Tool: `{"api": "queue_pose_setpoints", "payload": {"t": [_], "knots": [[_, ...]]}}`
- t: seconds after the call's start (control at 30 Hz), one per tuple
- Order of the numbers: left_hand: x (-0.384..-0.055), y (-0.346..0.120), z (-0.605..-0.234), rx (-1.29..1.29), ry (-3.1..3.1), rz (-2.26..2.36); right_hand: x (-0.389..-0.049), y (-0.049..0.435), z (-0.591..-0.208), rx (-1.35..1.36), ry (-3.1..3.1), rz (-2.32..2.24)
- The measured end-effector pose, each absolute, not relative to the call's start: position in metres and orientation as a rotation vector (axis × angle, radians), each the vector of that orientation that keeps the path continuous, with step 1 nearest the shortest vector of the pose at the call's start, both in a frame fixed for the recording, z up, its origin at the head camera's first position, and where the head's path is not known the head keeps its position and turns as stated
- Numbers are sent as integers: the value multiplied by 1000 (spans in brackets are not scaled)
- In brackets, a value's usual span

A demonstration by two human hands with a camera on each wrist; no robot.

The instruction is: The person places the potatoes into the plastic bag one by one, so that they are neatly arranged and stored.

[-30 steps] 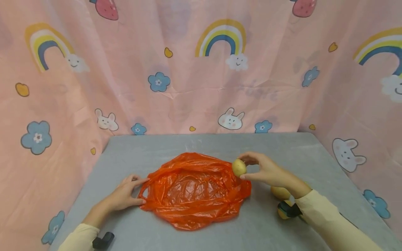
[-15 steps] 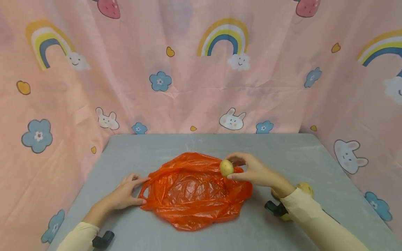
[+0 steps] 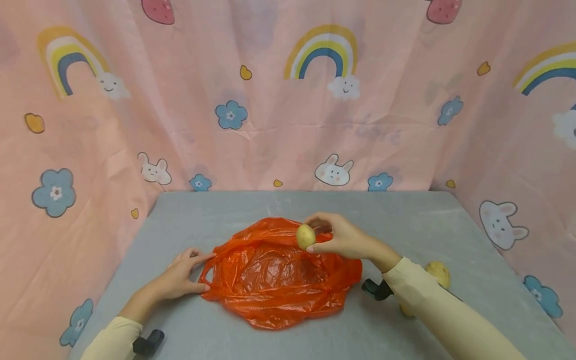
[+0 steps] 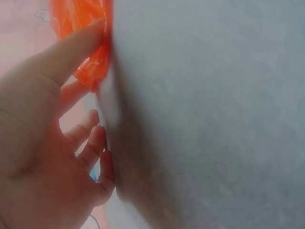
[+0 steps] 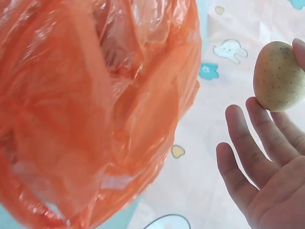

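Observation:
A red plastic bag [image 3: 279,305] lies spread on the table with its mouth facing up. At its left end, my left hand [image 3: 177,277] touches the handle loop with thumb and index finger spread apart; the other fingers rest near the table. In the left wrist view, the bag's edge [image 4: 93,67] is beside the thumb. My right hand [image 3: 342,237] pinches a small yellow potato [image 3: 305,236] between thumb and fingers, above the bag's far rim. In the right wrist view, the potato [image 5: 278,76] shows dark specks, with the lower fingers extended beneath it.
Other potatoes [image 3: 438,273] lie on the grey table [image 3: 202,335] to the right, partly hidden behind the right sleeve [image 3: 441,305]. Black wrist devices [image 3: 148,343] sit at both cuffs. A pink patterned curtain [image 3: 270,150] encloses the table's back and sides.
My right hand has carried the potato leftward, from the bag's right end to above its far rim. The left hand has stayed at the handle.

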State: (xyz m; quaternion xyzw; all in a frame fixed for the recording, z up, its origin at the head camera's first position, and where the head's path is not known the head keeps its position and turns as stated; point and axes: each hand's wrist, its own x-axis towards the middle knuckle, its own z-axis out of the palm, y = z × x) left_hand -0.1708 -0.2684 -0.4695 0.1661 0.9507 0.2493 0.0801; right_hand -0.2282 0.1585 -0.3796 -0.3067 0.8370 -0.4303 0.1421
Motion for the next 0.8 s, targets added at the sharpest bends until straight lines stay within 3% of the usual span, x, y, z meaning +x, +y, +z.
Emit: {"api": "queue_pose_setpoints", "payload": {"t": [0.8], "knots": [[-169, -266, -465, 474, 2831, 732, -242, 98, -388, -941, 2268, -1276]]}}
